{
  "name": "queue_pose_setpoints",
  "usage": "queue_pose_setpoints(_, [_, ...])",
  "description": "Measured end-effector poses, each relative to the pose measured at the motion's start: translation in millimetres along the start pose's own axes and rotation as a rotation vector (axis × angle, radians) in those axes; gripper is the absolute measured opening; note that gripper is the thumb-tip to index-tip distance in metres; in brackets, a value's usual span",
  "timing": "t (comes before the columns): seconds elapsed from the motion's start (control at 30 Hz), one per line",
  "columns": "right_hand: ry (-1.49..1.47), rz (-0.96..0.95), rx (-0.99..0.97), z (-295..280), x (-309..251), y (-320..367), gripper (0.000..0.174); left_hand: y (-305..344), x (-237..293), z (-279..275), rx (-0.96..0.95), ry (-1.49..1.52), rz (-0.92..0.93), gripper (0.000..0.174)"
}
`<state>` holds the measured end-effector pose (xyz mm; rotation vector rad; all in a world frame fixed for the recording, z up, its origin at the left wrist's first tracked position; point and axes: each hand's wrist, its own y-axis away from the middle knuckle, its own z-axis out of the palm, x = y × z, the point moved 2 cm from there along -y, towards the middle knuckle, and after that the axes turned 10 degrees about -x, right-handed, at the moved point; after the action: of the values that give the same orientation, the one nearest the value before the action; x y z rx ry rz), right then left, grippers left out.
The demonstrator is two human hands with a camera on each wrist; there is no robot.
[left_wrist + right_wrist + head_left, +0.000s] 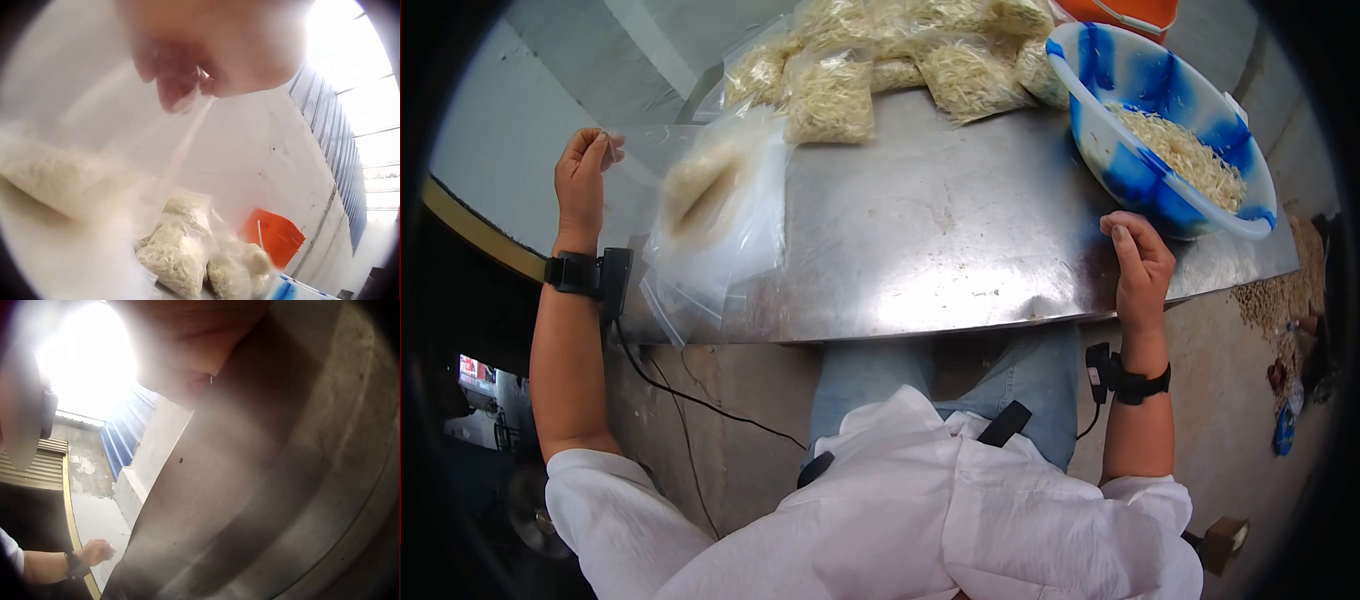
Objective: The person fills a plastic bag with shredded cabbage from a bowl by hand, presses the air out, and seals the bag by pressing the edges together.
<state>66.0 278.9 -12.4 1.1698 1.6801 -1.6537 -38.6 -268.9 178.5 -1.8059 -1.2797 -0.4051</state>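
Observation:
At the left of the head view my left hand (582,185) pinches the top edge of a clear plastic bag (640,150). Pale shreds (69,184) bulge in the lower part of the bag, which looks blurred over a stack of flat, clear bags (745,250) on the metal table. My right hand (1142,262) is raised by the table's front right edge, fingers loosely bent, with nothing seen in it. Just beyond it stands a blue-and-white bowl (1100,150) holding more pale shreds (1185,155).
Several filled bags (830,100) lie along the back of the metal table (940,230). An orange bucket (1135,12) stands behind the bowl. Black cables (700,395) run from the wrist cameras toward the person's waist. Scattered brown bits (1280,290) cover the floor at right.

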Motion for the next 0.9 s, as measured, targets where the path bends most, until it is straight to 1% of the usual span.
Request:
queue_pose_setpoints(0.07, [0.006, 0.0, -0.004, 0, -1, 0, 0.011, -9, 14, -6, 0.07, 0.068, 0.086, 0.013])
queue_pose_setpoints(0.13, [0.025, -0.005, -0.012, -1, 0, 0, 0.011, -20, 32, -11, 0.063, 0.054, 0.099, 0.015])
queue_pose_setpoints(0.2, [0.016, -0.015, 0.001, -1, -1, 0, 0.011, -27, 60, 1, 0.065, 0.194, 0.202, 0.016])
queue_pose_setpoints(0.23, [0.004, -0.026, 0.009, -1, -1, 0, 0.011, -30, 71, 7, 0.024, 0.221, 0.26, 0.017])
queue_pose_setpoints(0.27, [0.009, -0.026, 0.017, 0, -1, 0, 0.011, -31, 82, 19, 0.019, 0.226, 0.265, 0.017])
queue_pose_setpoints(0.33, [-0.052, -0.043, 0.034, -1, -2, 0, 0.011, -25, 110, 53, -0.109, 0.317, 0.425, 0.018])
queue_pose_setpoints(0.37, [-0.04, -0.046, 0.048, -2, -4, 0, 0.011, -19, 121, 72, -0.116, 0.328, 0.437, 0.018])
queue_pose_setpoints(0.43, [-0.04, -0.104, 0.028, -3, -11, 1, 0.011, 4, 144, 111, -0.236, 0.26, 0.654, 0.017])
queue_pose_setpoints(0.5, [0.005, -0.139, 0.033, -6, -24, 2, 0.011, 29, 154, 144, -0.373, 0.218, 0.694, 0.016])
queue_pose_setpoints(0.53, [0.033, -0.171, 0.027, -7, -31, 3, 0.011, 42, 156, 158, -0.397, 0.106, 0.741, 0.013])
queue_pose_setpoints(0.57, [0.054, -0.186, 0.022, -8, -37, 4, 0.011, 51, 160, 170, -0.494, 0.044, 0.829, 0.012])
queue_pose_setpoints(0.6, [0.065, -0.182, 0.025, -8, -42, 5, 0.011, 60, 163, 183, -0.558, -0.046, 0.915, 0.015])
queue_pose_setpoints(0.63, [0.109, -0.218, 0.005, -8, -48, 5, 0.011, 68, 163, 195, -0.612, -0.171, 1.03, 0.017])
queue_pose_setpoints(0.73, [0.185, -0.279, -0.044, -3, -55, 7, 0.012, 92, 144, 225, -0.665, -0.154, 1.053, 0.02])
queue_pose_setpoints(0.83, [0.242, -0.329, -0.087, 2, -56, 9, 0.012, 106, 130, 239, -0.782, -0.198, 1.043, 0.021])
queue_pose_setpoints(0.9, [0.27, -0.347, -0.1, 4, -53, 10, 0.012, 108, 122, 242, -0.801, -0.21, 1.023, 0.021])
